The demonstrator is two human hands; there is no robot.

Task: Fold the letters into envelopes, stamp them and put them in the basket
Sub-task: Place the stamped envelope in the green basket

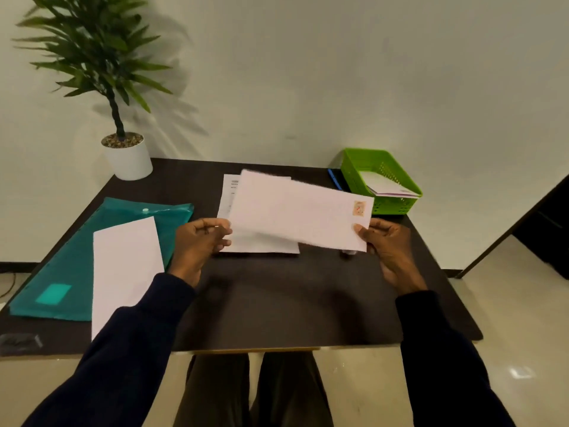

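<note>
A white envelope (295,211) with an orange stamp (359,208) in its top right corner is held above the dark table (277,303). My right hand (386,245) pinches its lower right corner. My left hand (200,241) is at its left end, fingers curled near the edge; whether it grips the envelope is unclear. Under the envelope lies a stack of printed letters (261,241). The green basket (363,167) at the back right holds envelopes (388,186).
A second white envelope (126,266) lies on a teal plastic folder (70,260) at the left. A potted plant (123,143) stands at the back left corner. A blue pen (335,179) lies beside the basket. A small dark object (348,253) sits under the envelope's right end.
</note>
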